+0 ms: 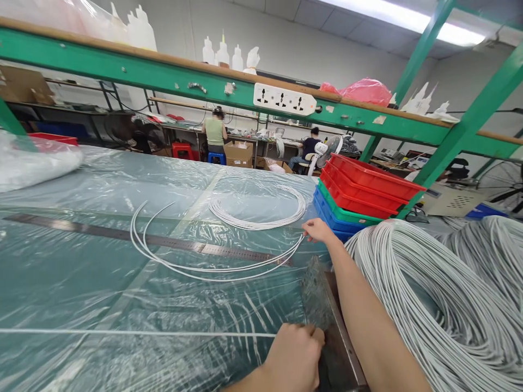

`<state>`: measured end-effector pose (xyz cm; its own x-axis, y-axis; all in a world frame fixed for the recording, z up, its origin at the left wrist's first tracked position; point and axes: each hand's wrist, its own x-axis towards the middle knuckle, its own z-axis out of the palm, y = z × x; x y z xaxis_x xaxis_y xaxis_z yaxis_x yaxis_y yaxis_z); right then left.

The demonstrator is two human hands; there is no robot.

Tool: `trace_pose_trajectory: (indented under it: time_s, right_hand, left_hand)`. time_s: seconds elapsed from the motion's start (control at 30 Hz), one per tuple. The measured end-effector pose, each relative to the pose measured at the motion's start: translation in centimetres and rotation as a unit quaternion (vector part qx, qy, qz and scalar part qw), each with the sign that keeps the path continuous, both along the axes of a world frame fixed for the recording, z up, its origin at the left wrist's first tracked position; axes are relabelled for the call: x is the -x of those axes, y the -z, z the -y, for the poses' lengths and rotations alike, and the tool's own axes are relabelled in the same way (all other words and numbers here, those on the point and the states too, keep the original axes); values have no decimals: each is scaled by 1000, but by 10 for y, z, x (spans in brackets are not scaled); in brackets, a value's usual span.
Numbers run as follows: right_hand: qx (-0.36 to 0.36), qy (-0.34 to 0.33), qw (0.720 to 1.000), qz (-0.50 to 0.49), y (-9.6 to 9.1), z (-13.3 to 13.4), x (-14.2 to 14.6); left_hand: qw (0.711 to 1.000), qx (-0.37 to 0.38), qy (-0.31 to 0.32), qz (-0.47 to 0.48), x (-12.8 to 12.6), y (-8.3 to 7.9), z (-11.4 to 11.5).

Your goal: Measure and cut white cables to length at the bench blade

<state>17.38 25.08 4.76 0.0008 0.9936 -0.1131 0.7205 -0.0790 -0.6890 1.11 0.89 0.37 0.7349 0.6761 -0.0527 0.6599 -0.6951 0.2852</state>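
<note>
My left hand [295,354] is curled shut, fingers pinching a white cable [134,332] stretched taut across the plastic-covered table [81,283]. My right hand [317,231] reaches out, fingertips closed on the ends of curved cut cables [196,268] lying over a metal ruler [122,234], beside stacked trays [359,198].

right hand [317,230] touching cut wires [212,267] | left hand [295,354] pinching wire [134,332] (taut)

Beside the big cable coil [441,305] (itself cut off at the right and bottom edges), the left hand [296,354] closes over its fingertips, hiding what they pinch; its wrist leaves the frame
</note>
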Motion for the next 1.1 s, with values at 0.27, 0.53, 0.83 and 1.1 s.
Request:
trace_pose_trajectory:
  time_s: [0.27, 0.53, 0.83, 1.1]
  right_hand:
    - [9, -1, 1000, 1, -3, 3, 3]
    - [7, -6, 1000, 1, -4, 5, 4]
    - [8, -17, 1000, 0, -3, 3, 3]
    - [12, -22, 1000, -3, -1, 3, 3]
  left_hand:
    - [1000, -3, -11, -13, -1, -1, 2]
    - [1000, -23, -10, 1, -2, 5, 3]
    - [1000, -9, -12, -15, -2, -2, 2]
    - [1000, 6, -4, -27, -1, -4, 0]
